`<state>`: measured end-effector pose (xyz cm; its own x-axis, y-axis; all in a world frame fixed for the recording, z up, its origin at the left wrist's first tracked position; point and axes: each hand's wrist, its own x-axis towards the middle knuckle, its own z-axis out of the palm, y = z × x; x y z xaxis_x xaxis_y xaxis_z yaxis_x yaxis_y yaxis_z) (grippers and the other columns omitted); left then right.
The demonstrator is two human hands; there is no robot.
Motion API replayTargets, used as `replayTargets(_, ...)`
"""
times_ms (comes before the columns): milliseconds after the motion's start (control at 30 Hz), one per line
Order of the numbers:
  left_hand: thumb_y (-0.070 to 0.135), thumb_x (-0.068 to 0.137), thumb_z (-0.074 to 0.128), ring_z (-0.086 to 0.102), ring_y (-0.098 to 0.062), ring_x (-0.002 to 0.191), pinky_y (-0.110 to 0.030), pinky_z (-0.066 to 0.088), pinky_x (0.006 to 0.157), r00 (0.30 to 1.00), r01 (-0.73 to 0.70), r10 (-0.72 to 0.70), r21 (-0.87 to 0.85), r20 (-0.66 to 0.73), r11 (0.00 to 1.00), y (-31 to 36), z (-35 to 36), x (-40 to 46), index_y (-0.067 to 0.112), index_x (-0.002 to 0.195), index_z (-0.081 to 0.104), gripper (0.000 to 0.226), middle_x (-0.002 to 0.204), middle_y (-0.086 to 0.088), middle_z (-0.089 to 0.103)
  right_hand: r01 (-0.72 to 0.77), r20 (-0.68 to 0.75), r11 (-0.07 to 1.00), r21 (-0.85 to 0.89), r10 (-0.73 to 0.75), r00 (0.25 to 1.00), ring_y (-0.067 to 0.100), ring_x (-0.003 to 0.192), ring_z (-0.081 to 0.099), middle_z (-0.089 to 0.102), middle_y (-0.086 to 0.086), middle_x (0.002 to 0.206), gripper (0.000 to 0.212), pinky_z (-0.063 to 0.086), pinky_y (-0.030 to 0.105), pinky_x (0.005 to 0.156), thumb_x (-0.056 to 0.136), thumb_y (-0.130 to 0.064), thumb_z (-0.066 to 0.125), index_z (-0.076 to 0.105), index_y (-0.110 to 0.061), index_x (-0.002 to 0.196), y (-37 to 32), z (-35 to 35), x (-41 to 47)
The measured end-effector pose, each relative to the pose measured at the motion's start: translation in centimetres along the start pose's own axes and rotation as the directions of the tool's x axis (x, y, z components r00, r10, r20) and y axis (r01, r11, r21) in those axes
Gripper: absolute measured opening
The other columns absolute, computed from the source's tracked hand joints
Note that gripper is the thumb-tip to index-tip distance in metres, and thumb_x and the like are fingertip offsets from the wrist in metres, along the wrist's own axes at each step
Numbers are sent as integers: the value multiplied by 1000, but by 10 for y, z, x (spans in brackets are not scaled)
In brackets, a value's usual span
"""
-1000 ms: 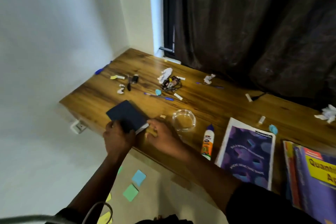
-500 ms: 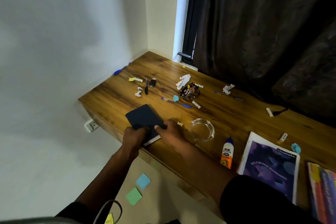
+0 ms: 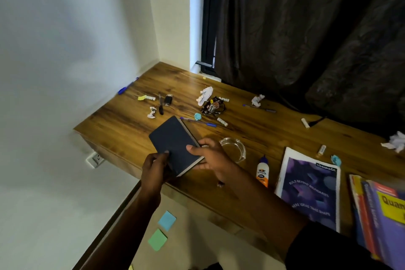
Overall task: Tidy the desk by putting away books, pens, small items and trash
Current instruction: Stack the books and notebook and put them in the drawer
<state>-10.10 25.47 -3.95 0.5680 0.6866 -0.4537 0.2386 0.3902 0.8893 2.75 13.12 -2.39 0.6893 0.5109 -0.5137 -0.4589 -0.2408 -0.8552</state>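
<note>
Both hands, left hand (image 3: 154, 165) and right hand (image 3: 210, 156), grip the dark notebook (image 3: 175, 143); lift it level, clear of the worktop (image 3: 252, 120) clutter.

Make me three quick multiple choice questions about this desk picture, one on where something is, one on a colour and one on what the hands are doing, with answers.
1. Where is the glue bottle?
A. left of the purple-covered notebook
B. inside the glass ashtray
C. on the floor

2. What colours are the sticky notes on the floor?
A. red and white
B. blue and green
C. black and orange

3. The dark blue notebook is
A. lying untouched
B. held by both hands
C. open wide

Answers: A, it stands by the cover's left edge; B, one of each; B, left hand and right hand grip it.
</note>
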Motion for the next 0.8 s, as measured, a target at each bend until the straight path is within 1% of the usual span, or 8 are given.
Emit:
replayTargets(167, 28, 110, 36, 68, -26, 100, -36, 51, 82, 970, -185, 159, 132, 186, 974, -9, 43, -29, 15, 105, 71, 37, 100, -5, 75, 106, -99, 958, 268, -82, 992, 29, 106, 70, 70, 11, 121, 37, 62, 40, 70, 82, -29, 83, 65, -12, 110, -3, -70, -48)
replayTargets(267, 22, 106, 48, 66, -12, 98, -25, 47, 80, 856, -406, 256, 276, 449, 871, -28, 84, -55, 29, 99, 69, 23, 99, 12, 72, 196, -227, 926, 323, -125, 966, 34, 104, 70, 70, 15, 113, 41, 62, 49, 80, 77, -32, 82, 65, -7, 104, 3, -122, -85)
replayTargets(400, 23, 98, 61, 59, 3, 92, -7, 41, 75, 570, -778, 228, 428, 790, 460, -53, 153, -92, 27, 113, 67, 17, 109, 16, 63, 305, -408, 903, 302, -167, 898, 32, 97, 73, 74, 16, 106, 38, 61, 48, 83, 78, -31, 81, 67, -5, 101, 15, -193, -144)
replayTargets(467, 34, 95, 63, 61, -5, 96, -16, 45, 78, 476, -866, 166, 428, 863, 258, -63, 192, -114, 27, 121, 61, 27, 115, 8, 64, 349, -495, 892, 286, -174, 851, 27, 91, 74, 76, 12, 98, 23, 62, 44, 79, 84, -24, 78, 69, -6, 95, 24, -228, -173)
replayTargets(533, 42, 90, 64, 55, -22, 124, -33, 46, 100, 335, -942, 81, 331, 939, 55, -76, 226, -128, 24, 136, 55, 50, 137, -2, 57, 372, -567, 887, 273, -163, 807, 26, 89, 72, 75, 10, 94, 13, 61, 45, 77, 87, -20, 76, 69, -9, 87, 36, -258, -196)
replayTargets(600, 46, 88, 65, 40, -29, 141, -39, 34, 115, 220, -971, -3, 219, 975, -97, -88, 255, -140, 23, 146, 48, 64, 151, -4, 45, 387, -638, 882, 268, -138, 757, 29, 92, 72, 74, 12, 96, 16, 61, 42, 70, 86, -20, 77, 67, -8, 84, 50, -287, -216)
replayTargets(733, 49, 87, 62, 33, -33, 144, -52, 31, 116, 193, -946, -64, 168, 979, -276, -104, 296, -160, 27, 147, 40, 67, 157, -4, 33, 408, -722, 861, 304, -71, 688, 35, 98, 73, 76, 16, 101, 20, 62, 45, 70, 85, -18, 79, 65, -5, 91, 77, -329, -249)
replayTargets(800, 48, 88, 59, 33, -34, 144, -55, 33, 112, 243, -928, -101, 201, 965, -314, -107, 302, -160, 27, 147, 39, 66, 157, -5, 32, 421, -745, 848, 323, -47, 665, 31, 91, 75, 76, 16, 99, 15, 61, 38, 58, 87, -15, 77, 66, -5, 91, 85, -336, -256)
